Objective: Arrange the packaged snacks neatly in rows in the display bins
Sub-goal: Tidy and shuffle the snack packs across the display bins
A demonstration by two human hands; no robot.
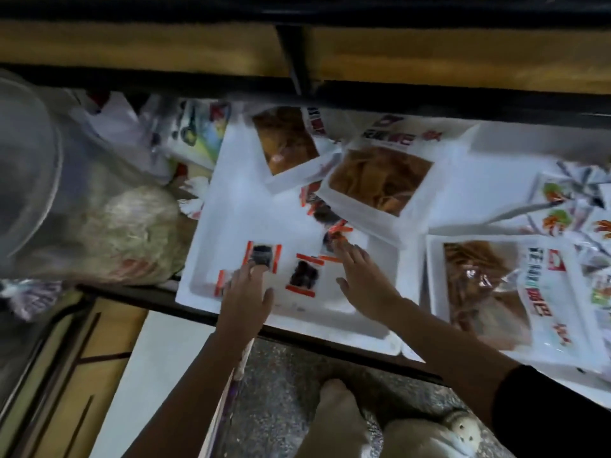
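White foam bin (238,200) is sitting mid-frame and holding two large window bags of orange-brown strips: first window bag (287,143) is lying at the bin's top, and second window bag (380,183) is overlapping its upper right side. Small red-ended packets with dark contents are lying loose on the bin floor. Left hand (246,295) is reaching in from below with fingers straight, grasping nothing, fingertips touching the upper-left packet (263,257). Edge packet (219,283) is peeking out just left of that hand. Middle packet (304,276) is lying between the two hands, untouched. Right hand (363,279) is stretching out flat with fingers released, tips touching the right packet (334,239). Tucked packet (319,208) is lying partly under the second window bag. Right foam bin (433,276) is holding a third window bag (479,269). Printed sachets (562,206) are piling up at the right edge, and a clear plastic sack (132,233) with a pale fibrous lump is sitting at the left.
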